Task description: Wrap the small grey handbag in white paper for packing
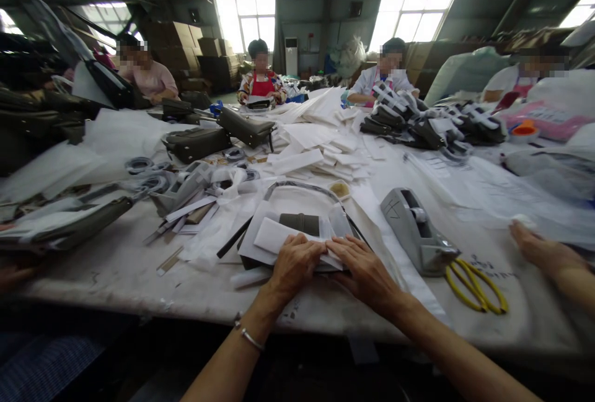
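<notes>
In front of me lies a dark olive handbag (300,223) partly covered in white wrapping, its covered handle (304,185) arching up behind. A folded white packing sheet (274,236) rests across its near side. My left hand (296,262) grips this sheet near the middle, fingers curled over it. Right beside it, my right hand (365,269) presses the sheet's right part against the bag, with the thumb low at the near edge. The fingertips of both hands almost meet. The bag's lower front is hidden behind the hands and sheet.
A grey tape dispenser (416,228) stands to the right, with yellow looped handles (478,287) by it. White sheets (320,135) heap behind the bag; more handbags (195,142) lie further left. A co-worker's hand (543,250) reaches in at right. Several people sit across the table.
</notes>
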A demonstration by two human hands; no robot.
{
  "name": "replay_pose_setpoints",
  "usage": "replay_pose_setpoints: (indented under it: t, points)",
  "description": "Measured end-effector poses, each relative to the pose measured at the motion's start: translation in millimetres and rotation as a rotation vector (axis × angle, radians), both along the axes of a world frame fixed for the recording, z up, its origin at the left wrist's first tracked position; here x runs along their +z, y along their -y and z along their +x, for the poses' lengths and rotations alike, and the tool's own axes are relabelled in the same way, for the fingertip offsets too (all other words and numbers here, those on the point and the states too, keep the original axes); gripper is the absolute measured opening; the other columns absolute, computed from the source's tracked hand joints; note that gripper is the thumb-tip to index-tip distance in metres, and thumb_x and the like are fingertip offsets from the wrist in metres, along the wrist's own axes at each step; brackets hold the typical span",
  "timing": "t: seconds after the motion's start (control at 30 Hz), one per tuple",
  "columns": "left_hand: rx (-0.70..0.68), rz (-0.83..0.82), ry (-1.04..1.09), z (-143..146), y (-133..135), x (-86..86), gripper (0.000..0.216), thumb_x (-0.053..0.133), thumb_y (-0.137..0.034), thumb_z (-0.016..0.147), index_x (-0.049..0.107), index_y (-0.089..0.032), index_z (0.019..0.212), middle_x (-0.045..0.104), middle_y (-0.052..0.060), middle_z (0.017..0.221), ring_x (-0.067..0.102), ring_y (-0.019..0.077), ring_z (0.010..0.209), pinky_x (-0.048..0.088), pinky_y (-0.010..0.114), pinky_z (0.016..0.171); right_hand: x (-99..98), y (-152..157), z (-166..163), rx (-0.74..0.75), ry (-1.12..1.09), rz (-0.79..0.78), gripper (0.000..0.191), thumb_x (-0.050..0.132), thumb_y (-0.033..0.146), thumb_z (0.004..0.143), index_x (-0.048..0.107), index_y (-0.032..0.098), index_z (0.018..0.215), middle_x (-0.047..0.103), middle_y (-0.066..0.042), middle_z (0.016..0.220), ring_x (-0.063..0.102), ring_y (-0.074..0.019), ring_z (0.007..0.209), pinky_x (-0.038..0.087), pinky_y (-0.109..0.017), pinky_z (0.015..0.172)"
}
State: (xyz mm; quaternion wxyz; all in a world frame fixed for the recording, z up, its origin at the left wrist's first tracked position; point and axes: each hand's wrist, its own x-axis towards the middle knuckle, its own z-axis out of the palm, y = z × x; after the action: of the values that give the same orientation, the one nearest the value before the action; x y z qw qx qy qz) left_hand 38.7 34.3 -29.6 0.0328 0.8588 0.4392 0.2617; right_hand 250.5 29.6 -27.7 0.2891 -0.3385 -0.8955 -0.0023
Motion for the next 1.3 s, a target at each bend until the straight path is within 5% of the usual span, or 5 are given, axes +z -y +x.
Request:
replay_pose_setpoints:
  t: [0.33,0.6,0.97,1.2,1.3]
  points:
    - [0.0,-0.029,0.042,0,0,-2.0,0.015,0.058,-0.018,0.093,0.066,-0.025,0.104,0.073,0.0,0.103,0.058,0.0201,0.092,0.04,0.038,0.085,11.7,-1,-2,0.026,-0.126,-0.06,0.017,0.06,0.021,0.095,0.068,0.025,0.109,0.074,-0.005,0.112,0.066,-0.0234,0.113,0.04,-0.052,0.112]
    - [0.051,0.031,0.006,4,-3,-3.6,0.023,0.054,-0.022,0.096,0.062,-0.025,0.118,0.069,0.002,0.119,0.059,0.0202,0.097,0.042,0.038,0.085,22.5,-5,9,0.083,-0.182,-0.129,0.015,0.056,0.02,0.095,0.069,0.025,0.098,0.076,-0.003,0.101,0.07,-0.0205,0.105,0.039,-0.051,0.113]
    - [-0.083,-0.025,0.048,-5,3,5.8,0.023,0.06,-0.041,0.095,0.068,-0.031,0.114,0.07,-0.002,0.121,0.058,0.0179,0.099,0.039,0.038,0.089,-4.7,11,8,0.065,-0.202,-0.038,0.02,0.056,0.019,0.095,0.069,0.025,0.108,0.075,-0.006,0.111,0.067,-0.0203,0.11,0.033,-0.052,0.115]
    - [-0.128,-0.01,-0.049,-6,4,4.3,0.032,0.068,-0.044,0.089,0.066,-0.028,0.117,0.069,0.001,0.124,0.058,0.0197,0.106,0.039,0.038,0.093,55.9,-19,8,0.0,-0.159,-0.417,0.027,0.053,0.038,0.098,0.076,0.027,0.092,0.078,0.0,0.096,0.071,-0.0215,0.098,0.038,-0.047,0.113]
    - [-0.121,-0.01,-0.056,-5,2,2.3,0.032,0.067,-0.047,0.09,0.067,-0.027,0.115,0.068,0.003,0.124,0.058,0.021,0.104,0.039,0.039,0.09,71.7,-57,-17,-0.145,-0.009,-0.368,0.032,0.046,0.038,0.101,0.07,0.024,0.117,0.072,-0.005,0.119,0.063,-0.0237,0.118,0.039,-0.041,0.111]
